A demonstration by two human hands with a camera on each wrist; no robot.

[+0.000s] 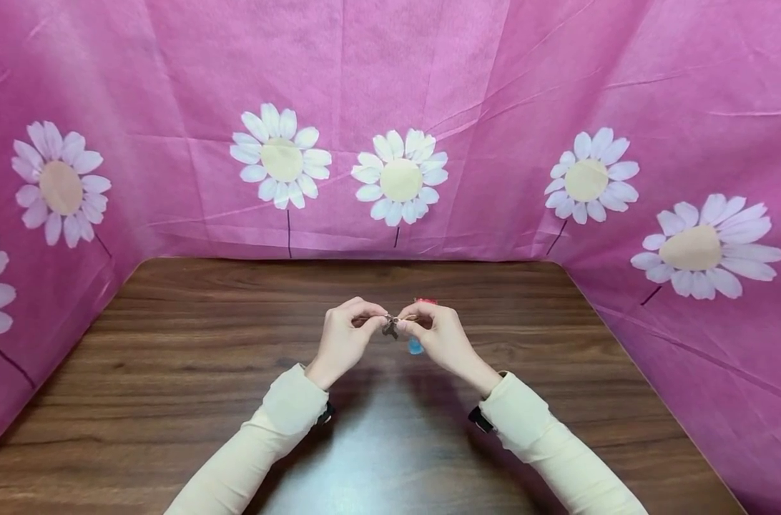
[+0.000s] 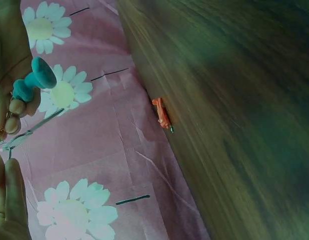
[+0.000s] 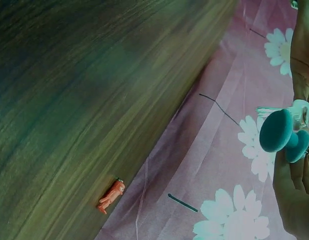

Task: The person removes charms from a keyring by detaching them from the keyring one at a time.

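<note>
Near the middle of the table, my left hand (image 1: 344, 337) and right hand (image 1: 447, 342) meet fingertip to fingertip. Between them they pinch a small metal key ring, mostly covered by the fingers. Metal keys (image 1: 390, 329) dangle below the fingertips, and one key (image 2: 39, 126) shows side-on in the left wrist view. Under the right hand hangs a blue dumbbell-shaped charm (image 1: 415, 346). The right wrist view shows this charm (image 3: 277, 131) close up beside the right hand's fingers.
A small orange-red figure (image 3: 111, 196) with a green tip lies on the wooden table (image 1: 191, 357) towards the far edge, partly behind the right hand in the head view. Pink cloth (image 1: 493, 86) printed with white daisies surrounds the table's back and sides.
</note>
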